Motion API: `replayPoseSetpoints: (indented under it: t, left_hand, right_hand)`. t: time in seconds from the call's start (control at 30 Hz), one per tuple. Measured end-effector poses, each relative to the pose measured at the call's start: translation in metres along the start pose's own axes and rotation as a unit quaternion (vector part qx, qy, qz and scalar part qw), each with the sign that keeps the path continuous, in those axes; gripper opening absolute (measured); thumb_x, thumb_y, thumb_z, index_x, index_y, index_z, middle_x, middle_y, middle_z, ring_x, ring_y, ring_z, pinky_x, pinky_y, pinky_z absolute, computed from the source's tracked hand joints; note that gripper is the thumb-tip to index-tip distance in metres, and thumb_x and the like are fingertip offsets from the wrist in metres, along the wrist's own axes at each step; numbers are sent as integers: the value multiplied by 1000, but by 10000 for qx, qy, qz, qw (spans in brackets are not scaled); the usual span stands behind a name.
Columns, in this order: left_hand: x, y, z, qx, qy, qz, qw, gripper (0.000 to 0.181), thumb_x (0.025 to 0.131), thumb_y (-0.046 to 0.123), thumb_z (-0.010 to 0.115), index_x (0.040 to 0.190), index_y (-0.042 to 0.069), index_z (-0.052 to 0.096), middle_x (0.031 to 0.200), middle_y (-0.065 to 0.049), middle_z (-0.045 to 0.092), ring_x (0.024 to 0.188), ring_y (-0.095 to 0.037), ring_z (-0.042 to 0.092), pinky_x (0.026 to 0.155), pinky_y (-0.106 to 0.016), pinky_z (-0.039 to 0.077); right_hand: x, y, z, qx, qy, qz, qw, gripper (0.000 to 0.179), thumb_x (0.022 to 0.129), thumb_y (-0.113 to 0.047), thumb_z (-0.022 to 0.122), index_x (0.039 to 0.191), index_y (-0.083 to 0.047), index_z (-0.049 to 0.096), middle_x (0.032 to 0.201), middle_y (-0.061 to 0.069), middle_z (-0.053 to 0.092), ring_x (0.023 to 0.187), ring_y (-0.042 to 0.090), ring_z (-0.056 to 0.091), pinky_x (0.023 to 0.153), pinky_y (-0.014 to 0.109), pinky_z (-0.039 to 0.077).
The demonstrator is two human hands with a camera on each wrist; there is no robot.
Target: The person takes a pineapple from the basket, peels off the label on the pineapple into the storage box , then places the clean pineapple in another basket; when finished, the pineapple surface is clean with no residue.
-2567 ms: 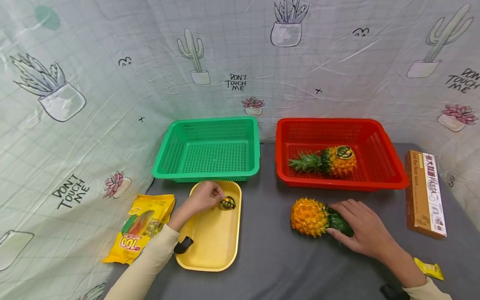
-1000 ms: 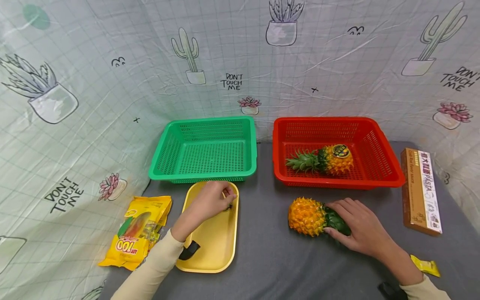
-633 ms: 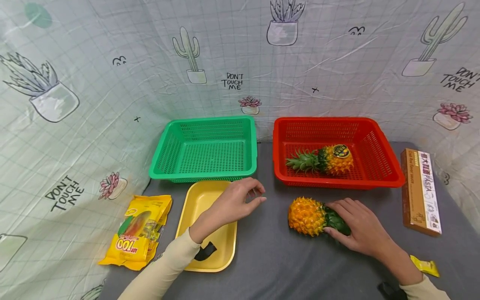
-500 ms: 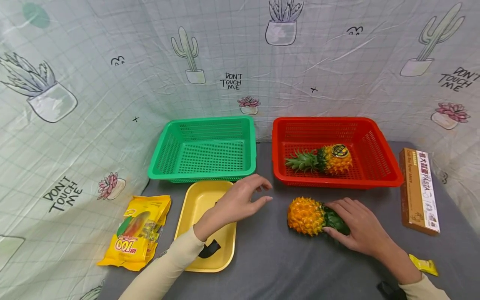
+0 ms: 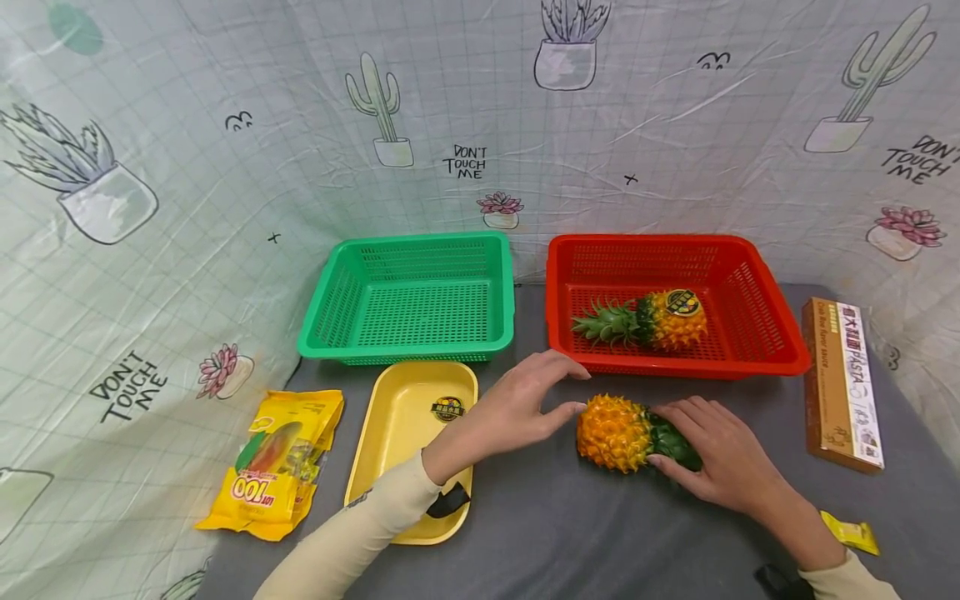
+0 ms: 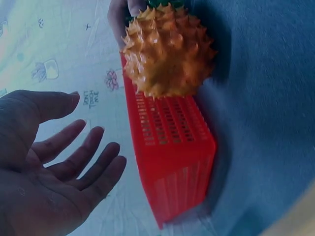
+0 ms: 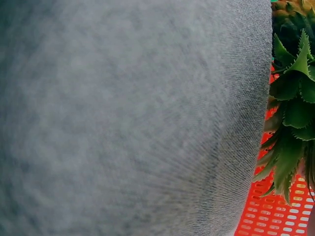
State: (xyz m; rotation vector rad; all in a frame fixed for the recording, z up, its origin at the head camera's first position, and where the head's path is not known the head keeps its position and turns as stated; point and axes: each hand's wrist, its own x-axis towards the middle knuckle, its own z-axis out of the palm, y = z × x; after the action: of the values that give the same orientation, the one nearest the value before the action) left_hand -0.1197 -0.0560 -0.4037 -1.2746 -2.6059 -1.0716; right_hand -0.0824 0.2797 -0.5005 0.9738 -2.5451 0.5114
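Observation:
A small orange pineapple [image 5: 613,433] lies on the grey cloth, its green crown pointing right. My right hand [image 5: 716,454] grips it at the crown, fingers over the leaves and thumb against the near side. My left hand [image 5: 517,408] reaches in from the left with fingers and thumb spread, fingertips right beside the fruit's rounded end. Seen in the left wrist view, the left palm [image 6: 44,196] holds nothing. The right wrist view shows only the crown's leaves [image 7: 295,113] at its right edge. A black round sticker [image 5: 447,408] is in the yellow tray [image 5: 390,400].
Behind stand a green basket [image 5: 315,342] and a red basket [image 5: 780,333], which holds another pineapple [image 5: 678,321] with a sticker on it. A yellow mango packet [image 5: 273,467] lies left. On the right are a pasta box [image 5: 842,383] and a small yellow wrapper [image 5: 851,532].
The left hand has left the sticker in the tray and moved right, its fingers spreading, up to the pineapple. The right hand has kept its grip on the crown.

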Motion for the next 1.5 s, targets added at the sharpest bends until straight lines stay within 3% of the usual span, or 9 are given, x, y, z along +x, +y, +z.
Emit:
replayPoseSetpoints:
  t: [0.47, 0.9, 1.23, 1.5]
  left_hand:
    - [15, 10, 29, 1, -113, 319, 9994, 45, 99, 30, 78, 137, 12, 63, 135, -1, 60, 127, -13, 54, 108, -23, 39]
    - [22, 11, 59, 526, -565, 183, 9968, 69, 92, 50, 82, 147, 16, 58, 138, 2, 56, 120, -9, 52, 104, -20, 39]
    - [23, 8, 71, 767, -708, 80, 9945, 87, 81, 58, 88, 150, 16, 56, 140, 0, 52, 120, -12, 49, 104, -20, 38]
    - [23, 6, 78, 852, -846, 21, 9928, 83, 80, 58, 90, 144, 17, 58, 135, 0, 52, 112, -11, 48, 98, -18, 39]
  right_hand:
    - [0, -1, 0, -3, 117, -69, 9999, 58, 92, -57, 76, 126, -10, 71, 113, 4, 69, 98, 23, 64, 85, 53, 51]
    - [-1, -1, -1, 50, 139, -95, 9998, 58, 92, -57, 75, 128, -12, 71, 115, 2, 69, 98, 23, 64, 84, 52, 51]
    - [-1, 0, -1, 41, 98, -52, 9999, 59, 92, -58, 75, 128, -11, 70, 115, 3, 68, 98, 24, 63, 85, 53, 51]
    - [-2, 0, 0, 17, 39, -10, 10000, 59, 88, -54, 80, 128, -12, 70, 115, 3, 68, 99, 22, 63, 86, 50, 51]
